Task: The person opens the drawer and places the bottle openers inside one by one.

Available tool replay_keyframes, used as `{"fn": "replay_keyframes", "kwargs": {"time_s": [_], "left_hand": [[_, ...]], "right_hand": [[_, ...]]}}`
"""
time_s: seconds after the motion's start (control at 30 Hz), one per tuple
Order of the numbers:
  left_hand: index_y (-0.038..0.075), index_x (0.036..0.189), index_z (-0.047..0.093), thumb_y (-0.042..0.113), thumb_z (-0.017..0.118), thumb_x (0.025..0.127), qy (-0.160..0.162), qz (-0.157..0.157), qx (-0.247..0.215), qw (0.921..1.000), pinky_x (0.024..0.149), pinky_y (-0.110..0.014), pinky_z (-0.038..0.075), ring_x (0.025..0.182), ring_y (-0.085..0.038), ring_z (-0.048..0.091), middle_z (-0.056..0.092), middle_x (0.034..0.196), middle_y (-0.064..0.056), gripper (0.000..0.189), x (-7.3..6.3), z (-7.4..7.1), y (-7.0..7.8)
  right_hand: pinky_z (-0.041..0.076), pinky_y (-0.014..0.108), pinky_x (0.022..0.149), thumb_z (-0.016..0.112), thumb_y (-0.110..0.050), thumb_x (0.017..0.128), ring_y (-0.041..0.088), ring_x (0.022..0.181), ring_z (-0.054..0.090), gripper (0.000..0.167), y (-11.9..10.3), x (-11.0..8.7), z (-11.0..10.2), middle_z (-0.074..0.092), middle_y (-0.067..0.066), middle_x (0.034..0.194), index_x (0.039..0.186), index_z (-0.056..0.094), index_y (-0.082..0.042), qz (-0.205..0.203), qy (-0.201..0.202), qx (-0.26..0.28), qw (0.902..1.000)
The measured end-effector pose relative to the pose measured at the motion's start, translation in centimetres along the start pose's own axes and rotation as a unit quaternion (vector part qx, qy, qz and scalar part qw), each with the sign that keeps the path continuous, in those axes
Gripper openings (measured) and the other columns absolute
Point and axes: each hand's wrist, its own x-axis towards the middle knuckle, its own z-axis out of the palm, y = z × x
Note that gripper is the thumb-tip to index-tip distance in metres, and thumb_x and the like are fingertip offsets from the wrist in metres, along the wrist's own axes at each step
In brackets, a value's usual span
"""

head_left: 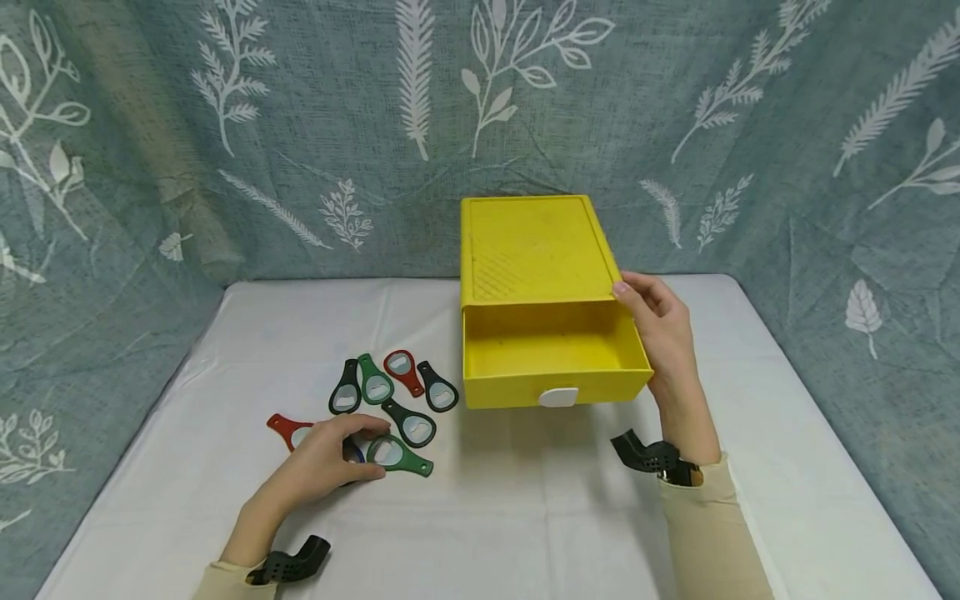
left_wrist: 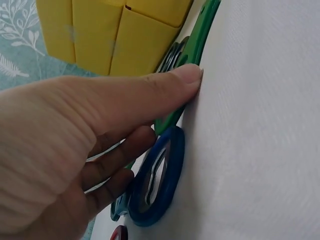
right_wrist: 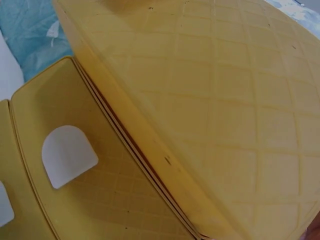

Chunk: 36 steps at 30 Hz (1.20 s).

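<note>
Nearest us come beige sleeves (head_left: pixel 232 581) and black wrist mounts (head_left: pixel 296 562); ahead of them the two hands are well apart. The left hand (head_left: pixel 322 457) pinches a green opener (head_left: pixel 408 461) by its round end, thumb on the near side, fingers on the far. A blue opener (left_wrist: pixel 157 177) lies right at its fingers, a red opener (head_left: pixel 281 427) just off its outer side, and a cluster of black, green and red openers (head_left: pixel 377 385) beyond its fingertips. The right hand (head_left: pixel 663 333) grips the side of a yellow cabinet (head_left: pixel 536 250), thumb on the top edge; the pulled-out drawer (head_left: pixel 502 392) sits inward of it.

We see teardrop openers with smooth coloured rims and metal inserts, a glossy drawer with a rounded white tab (head_left: pixel 558 397), cross-hatched yellow panels, white cloth (head_left: pixel 547 533) over the counter and, farthest off, a leaf-printed curtain (head_left: pixel 555 117).

The left hand covers part of the blue and the lone red opener — whether the green one is lifted, we cannot tell. The right hand's fingers are partly hidden behind the cabinet.
</note>
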Motion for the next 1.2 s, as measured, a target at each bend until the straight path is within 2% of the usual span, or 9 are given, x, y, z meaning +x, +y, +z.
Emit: {"fn": "replay_keyframes", "kwargs": {"time_s": [0.13, 0.33, 0.5, 0.63, 0.83, 1.03, 1.2], "left_hand": [[0.012, 0.117, 0.07, 0.026, 0.09, 0.073, 0.006, 0.004, 0.011, 0.9999, 0.09, -0.04, 0.049, 0.103, -0.013, 0.062, 0.068, 0.113, 0.007, 0.051, 0.05, 0.06, 0.04], [0.012, 0.115, 0.071, 0.032, 0.09, 0.072, 0.026, 0.021, 0.059, 0.9977, 0.086, -0.039, 0.051, 0.098, -0.01, 0.063, 0.069, 0.109, 0.007, 0.052, 0.15, 0.41, -0.12], [0.01, 0.121, 0.068, 0.032, 0.091, 0.07, 0.021, 0.028, 0.049, 0.9982, 0.086, -0.039, 0.051, 0.097, -0.011, 0.064, 0.07, 0.108, 0.007, 0.06, 0.11, 0.37, -0.2], [0.01, 0.119, 0.068, 0.032, 0.091, 0.07, 0.014, 0.028, 0.041, 0.9987, 0.087, -0.04, 0.05, 0.098, -0.011, 0.064, 0.07, 0.106, 0.01, 0.059, 0.06, 0.26, -0.12], [0.012, 0.115, 0.07, 0.033, 0.09, 0.071, 0.015, 0.03, 0.072, 0.9968, 0.086, -0.04, 0.05, 0.096, -0.011, 0.063, 0.07, 0.104, 0.011, 0.053, 0.0, 0.16, 0.29], [0.01, 0.115, 0.07, 0.028, 0.091, 0.069, 0.045, 0.06, 0.113, 0.9908, 0.076, -0.035, 0.052, 0.084, -0.006, 0.061, 0.068, 0.096, 0.011, 0.054, 0.09, 0.6, 0.63], [0.007, 0.116, 0.069, 0.027, 0.092, 0.066, 0.073, 0.081, 0.123, 0.9864, 0.073, -0.034, 0.053, 0.08, -0.005, 0.06, 0.068, 0.097, 0.005, 0.058, 0.16, 0.78, 0.59]], "right_hand": [[0.04, 0.036, 0.094, 0.074, -0.035, 0.089, 0.026, 0.11, 0.052, 0.046, 0.0, 0.01, 0.01, 0.06, 0.008, 0.118, 0.125, 0.064, -0.008, 0.0, 0.002, 0.005, 1.0], [0.041, 0.035, 0.093, 0.074, -0.035, 0.09, 0.025, 0.11, 0.052, 0.045, -0.05, -0.02, 0.12, 0.06, 0.008, 0.118, 0.125, 0.064, -0.008, 0.002, 0.007, 0.004, 1.0], [0.04, 0.036, 0.093, 0.074, -0.035, 0.09, 0.025, 0.11, 0.052, 0.044, -0.06, -0.03, 0.17, 0.06, 0.008, 0.117, 0.125, 0.065, -0.009, 0.005, 0.007, 0.006, 0.9999], [0.04, 0.036, 0.093, 0.074, -0.035, 0.089, 0.024, 0.109, 0.052, 0.045, -0.03, -0.04, 0.16, 0.06, 0.008, 0.117, 0.125, 0.065, -0.009, 0.007, 0.008, 0.008, 0.9999], [0.041, 0.035, 0.092, 0.075, -0.035, 0.089, 0.025, 0.108, 0.052, 0.045, 0.01, -0.09, 0.12, 0.06, 0.008, 0.117, 0.124, 0.065, -0.009, 0.008, 0.01, 0.009, 0.9999], [0.041, 0.035, 0.092, 0.074, -0.036, 0.089, 0.025, 0.108, 0.052, 0.044, 0.02, -0.14, 0.12, 0.06, 0.009, 0.116, 0.123, 0.066, -0.009, 0.005, 0.01, 0.01, 0.9999], [0.042, 0.034, 0.091, 0.074, -0.035, 0.09, 0.025, 0.107, 0.052, 0.044, 0.02, -0.15, 0.06, 0.06, 0.009, 0.116, 0.123, 0.065, -0.008, 0.003, 0.007, 0.011, 0.9999]]}}
